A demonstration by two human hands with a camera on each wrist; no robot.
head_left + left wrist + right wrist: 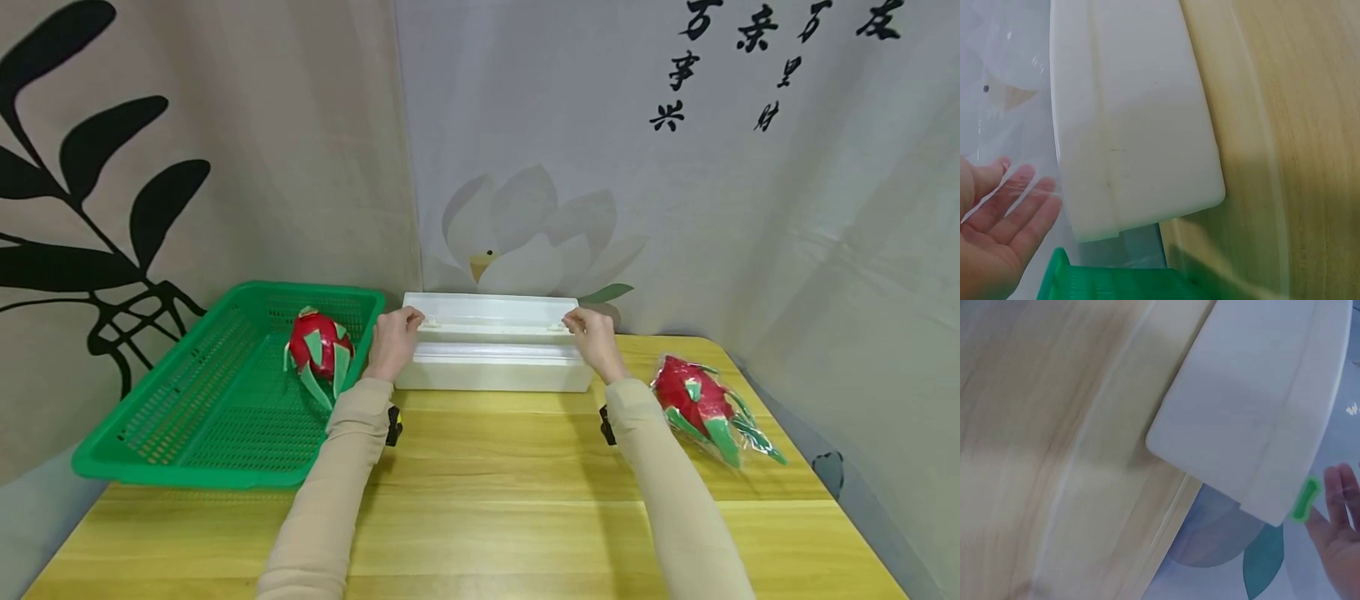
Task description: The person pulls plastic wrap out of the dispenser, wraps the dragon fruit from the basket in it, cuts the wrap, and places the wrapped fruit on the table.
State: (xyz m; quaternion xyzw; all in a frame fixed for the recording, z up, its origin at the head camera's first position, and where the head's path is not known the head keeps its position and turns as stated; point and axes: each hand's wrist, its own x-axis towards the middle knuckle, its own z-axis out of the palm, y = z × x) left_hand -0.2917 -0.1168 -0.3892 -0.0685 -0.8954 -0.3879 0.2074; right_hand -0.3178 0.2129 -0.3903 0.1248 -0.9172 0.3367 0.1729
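A long white cling film dispenser (495,377) stands against the back curtain, its lid (491,308) raised. At its left end my left hand (393,343) pinches the clear cling film (1035,59), which shows by its glints in the left wrist view. My right hand (597,340) pinches the film at the right end, palm turned up beside a small green slider (1305,500) in the right wrist view. One dragon fruit (321,343) lies in the green basket (217,477) at left. Another dragon fruit (693,398), wrapped in clear film, lies right of my right forearm.
The wooden table (487,500) ends at its back edge just behind the dispenser. A curtain (525,125) with printed leaves, a lotus and black characters hangs close behind. The basket's right rim comes near my left wrist.
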